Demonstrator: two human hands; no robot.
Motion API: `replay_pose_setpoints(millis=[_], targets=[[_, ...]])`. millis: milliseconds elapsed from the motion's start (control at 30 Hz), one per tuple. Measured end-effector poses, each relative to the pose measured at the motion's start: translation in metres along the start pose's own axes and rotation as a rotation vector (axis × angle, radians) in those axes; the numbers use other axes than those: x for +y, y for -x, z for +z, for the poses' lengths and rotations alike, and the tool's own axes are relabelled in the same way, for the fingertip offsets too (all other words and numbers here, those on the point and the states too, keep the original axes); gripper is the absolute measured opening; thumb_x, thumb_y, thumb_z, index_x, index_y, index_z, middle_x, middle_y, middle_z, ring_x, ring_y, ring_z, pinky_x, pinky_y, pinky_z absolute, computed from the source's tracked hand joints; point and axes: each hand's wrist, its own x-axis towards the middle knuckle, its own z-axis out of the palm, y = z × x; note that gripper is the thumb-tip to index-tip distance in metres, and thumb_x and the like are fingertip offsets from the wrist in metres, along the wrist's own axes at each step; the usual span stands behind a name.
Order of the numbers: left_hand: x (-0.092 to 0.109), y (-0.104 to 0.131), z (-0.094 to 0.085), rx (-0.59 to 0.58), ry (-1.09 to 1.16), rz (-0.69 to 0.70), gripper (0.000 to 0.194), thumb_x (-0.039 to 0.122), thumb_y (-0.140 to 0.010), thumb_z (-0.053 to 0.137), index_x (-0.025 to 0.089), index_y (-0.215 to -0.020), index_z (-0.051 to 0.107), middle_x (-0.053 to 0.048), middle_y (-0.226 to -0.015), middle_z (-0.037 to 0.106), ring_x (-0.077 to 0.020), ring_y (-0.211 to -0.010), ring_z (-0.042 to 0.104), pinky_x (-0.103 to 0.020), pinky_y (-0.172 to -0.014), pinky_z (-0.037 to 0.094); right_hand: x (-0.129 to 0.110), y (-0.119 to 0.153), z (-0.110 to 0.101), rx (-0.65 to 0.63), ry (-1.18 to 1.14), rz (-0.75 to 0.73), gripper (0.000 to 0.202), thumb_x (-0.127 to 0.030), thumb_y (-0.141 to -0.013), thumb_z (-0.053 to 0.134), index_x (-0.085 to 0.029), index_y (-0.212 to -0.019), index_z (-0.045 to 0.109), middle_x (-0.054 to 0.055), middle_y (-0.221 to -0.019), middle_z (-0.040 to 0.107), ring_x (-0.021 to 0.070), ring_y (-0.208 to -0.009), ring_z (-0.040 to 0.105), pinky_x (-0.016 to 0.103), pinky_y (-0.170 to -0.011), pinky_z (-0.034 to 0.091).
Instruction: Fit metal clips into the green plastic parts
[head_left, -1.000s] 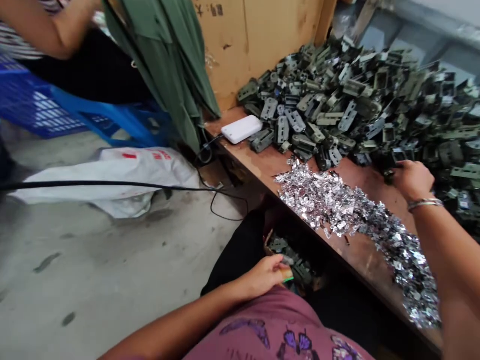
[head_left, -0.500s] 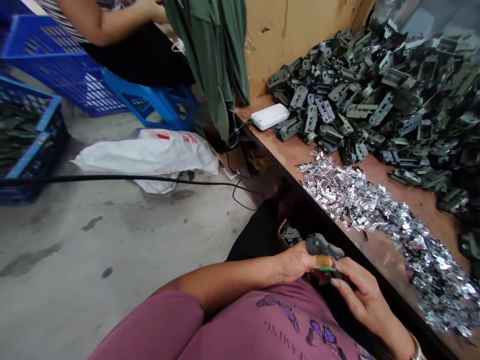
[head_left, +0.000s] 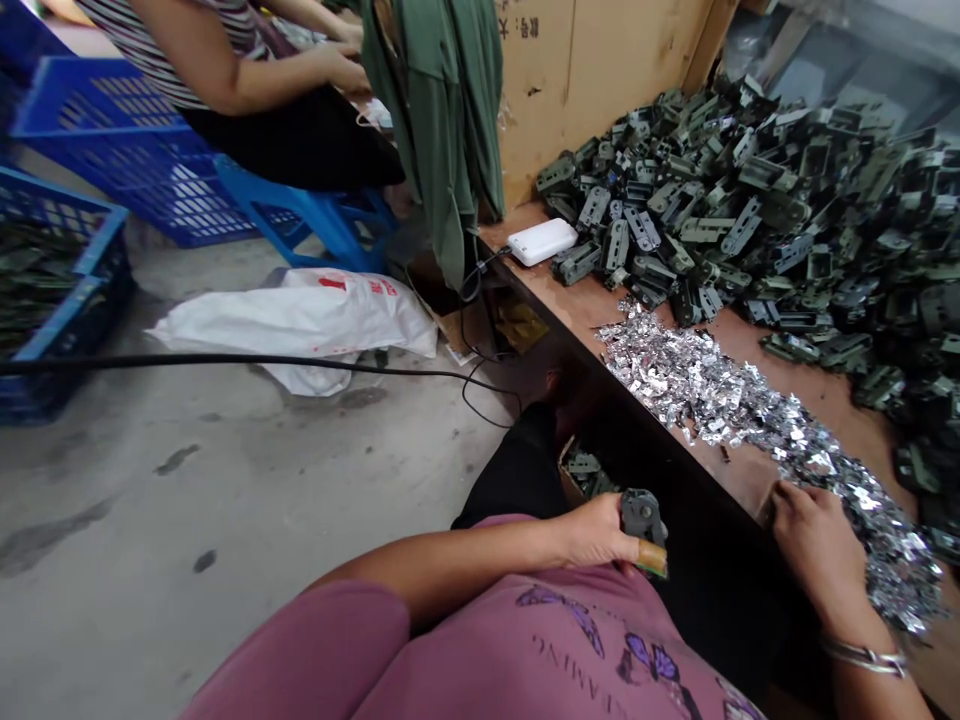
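Observation:
My left hand (head_left: 604, 535) is closed around a dark grey metal part (head_left: 642, 515) with a rounded end, held low in front of my body. A yellowish-brown wrap with a green edge covers the thumb of that hand. Over at the table edge, my right hand (head_left: 821, 545) rests beside a long heap of small shiny silver metal pieces (head_left: 697, 375). Its fingers are curled down and close together. The fingertips are hidden, so what they hold, if anything, does not show.
A large heap of dark green-grey metal parts (head_left: 750, 210) covers the back of the table. A white power bank (head_left: 541, 242) with a cable lies near the edge. A co-worker sits on a blue stool (head_left: 300, 215) by blue crates (head_left: 82, 105). A black cable (head_left: 225, 360) crosses the view.
My right hand has left the dark grey part and moved right to the silver pieces. My left hand still holds the part, now turned more upright.

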Motion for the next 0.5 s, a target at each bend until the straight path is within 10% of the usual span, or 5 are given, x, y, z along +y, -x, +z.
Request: replay_pose_setpoints(millis=[300, 500], targets=[[0.009, 0.007, 0.010, 0.054, -0.042, -0.040, 0.039, 0.036, -0.054, 0.086, 0.014, -0.076, 0.062, 0.001, -0.068, 0.061, -0.0105, -0.058, 0.056, -0.023, -0.054, 0.049, 0.010, 0.009, -0.003, 0.144, -0.044, 0.077, 0.031, -0.031, -0.086, 0.047, -0.016, -0.103, 0.068, 0.016, -0.090, 0.065, 0.0289, -0.082, 0.063, 0.044, -0.078, 0.052], [0.013, 0.000, 0.011, 0.035, -0.165, -0.089, 0.036, 0.043, -0.066, 0.079, 0.013, -0.077, 0.063, -0.005, -0.070, 0.067, -0.0154, -0.061, 0.061, -0.021, -0.048, 0.043, 0.012, 0.001, -0.004, -0.124, 0.058, 0.199, 0.024, -0.020, -0.090, 0.048, -0.020, -0.092, 0.072, 0.008, -0.091, 0.069, 0.0197, -0.082, 0.062, 0.029, -0.074, 0.047]])
